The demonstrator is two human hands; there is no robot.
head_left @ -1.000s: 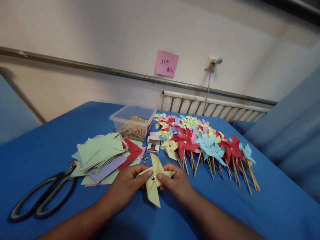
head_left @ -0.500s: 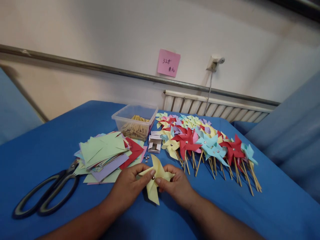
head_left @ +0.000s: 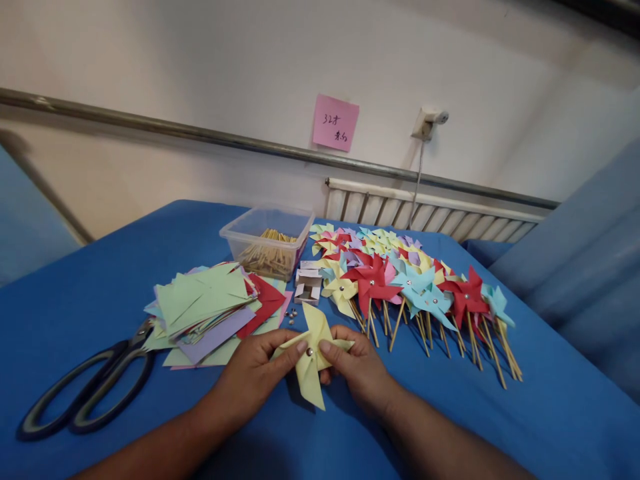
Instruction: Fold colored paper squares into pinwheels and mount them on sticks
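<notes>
A pale yellow paper pinwheel (head_left: pixel 311 383) with a shiny metal pin at its centre is held between both hands, just above the blue cloth. My left hand (head_left: pixel 257 367) pinches its left side, thumb lying beside the pin. On the opposite side my right hand (head_left: pixel 355 363) grips it, its thumb pressing close to the centre and its fingers behind the paper. The back of the pinwheel is hidden. Just beyond the left hand lie several small metal pins (head_left: pixel 293 313), and behind them an open small box (head_left: pixel 308 287).
A stack of coloured paper (head_left: pixel 210 300) lies left, beside large scissors (head_left: pixel 90 387). Behind stands a clear plastic tub (head_left: pixel 235 241) of short wooden sticks (head_left: pixel 267 257). Finished-looking pinwheels on sticks (head_left: pixel 373 283) fill the right. A radiator (head_left: pixel 370 205) and metal rail run along the wall.
The pinwheel has turned slightly in my hands. My right thumb has shifted up and sits by the pin. The whole view has moved a little.
</notes>
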